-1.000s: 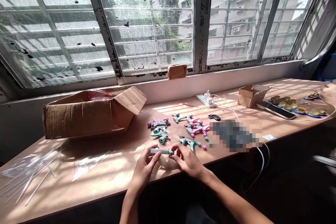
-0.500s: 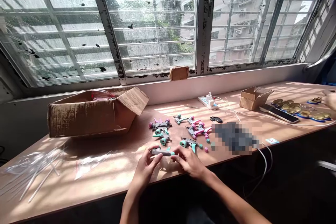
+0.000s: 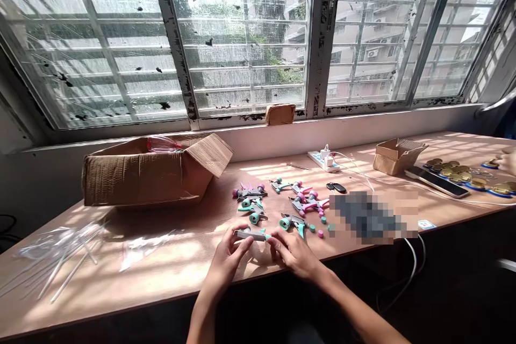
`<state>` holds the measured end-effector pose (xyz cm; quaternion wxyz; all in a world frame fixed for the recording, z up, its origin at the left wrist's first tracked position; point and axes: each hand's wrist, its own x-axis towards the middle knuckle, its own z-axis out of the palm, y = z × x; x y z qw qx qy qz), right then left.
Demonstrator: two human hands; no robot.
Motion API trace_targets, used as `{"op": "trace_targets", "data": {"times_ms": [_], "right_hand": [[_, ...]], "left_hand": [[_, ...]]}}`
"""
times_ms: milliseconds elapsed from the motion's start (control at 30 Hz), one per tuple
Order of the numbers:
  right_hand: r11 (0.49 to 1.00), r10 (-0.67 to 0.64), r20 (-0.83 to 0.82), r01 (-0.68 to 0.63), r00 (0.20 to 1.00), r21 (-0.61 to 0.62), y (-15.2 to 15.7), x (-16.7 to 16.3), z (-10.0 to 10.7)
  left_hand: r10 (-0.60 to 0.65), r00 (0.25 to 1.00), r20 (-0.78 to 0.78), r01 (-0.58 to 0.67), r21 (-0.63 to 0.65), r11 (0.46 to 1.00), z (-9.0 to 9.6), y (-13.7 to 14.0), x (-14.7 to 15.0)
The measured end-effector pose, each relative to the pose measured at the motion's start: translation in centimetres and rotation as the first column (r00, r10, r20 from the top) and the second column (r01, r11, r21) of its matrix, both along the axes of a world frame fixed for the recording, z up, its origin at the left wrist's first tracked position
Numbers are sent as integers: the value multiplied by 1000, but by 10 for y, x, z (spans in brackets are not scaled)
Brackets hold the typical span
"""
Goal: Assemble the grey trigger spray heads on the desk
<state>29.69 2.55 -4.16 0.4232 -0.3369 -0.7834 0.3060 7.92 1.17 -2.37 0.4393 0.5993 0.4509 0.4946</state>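
My left hand (image 3: pixel 230 253) grips the grey body of a spray trigger head (image 3: pixel 250 235), held level just above the table's front edge. At its right end, the fingers of my right hand (image 3: pixel 296 253) close on a small teal tip, mostly covered by the fingertips. Beyond my hands lie several more spray trigger heads: grey and teal ones (image 3: pixel 253 210) and grey and pink ones (image 3: pixel 308 204). Small loose caps, including a pink cap (image 3: pixel 320 234) and a teal cap (image 3: pixel 312 228), lie right of my right hand.
An opened cardboard box (image 3: pixel 135 180) stands at the back left. Clear thin tubes (image 3: pixel 66 274) and a plastic bag (image 3: pixel 141 247) lie left. Rightward are a power strip (image 3: pixel 322 161), black keys (image 3: pixel 336 187), a small box (image 3: pixel 397 157), a phone (image 3: pixel 437 181) and gold discs (image 3: pixel 459 172); another person's hand (image 3: pixel 506 161) is there.
The view has shifted slightly, so the scene sits a little further right. Both hands keep their hold on the spray trigger head; the right fingers have curled more around its teal tip.
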Motion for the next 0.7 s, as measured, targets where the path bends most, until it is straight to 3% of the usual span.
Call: {"op": "trace_targets", "data": {"times_ms": [433,700], "right_hand": [[999,-13,14,12,1000,30,1,-1,-1],[997,-69,-44,71,997,37,4,-1,-5]], "left_hand": [[-45,998,-40,47,49,998,3,-6,2],[-4,996,-93,8,44,999,3,-6,4]]}}
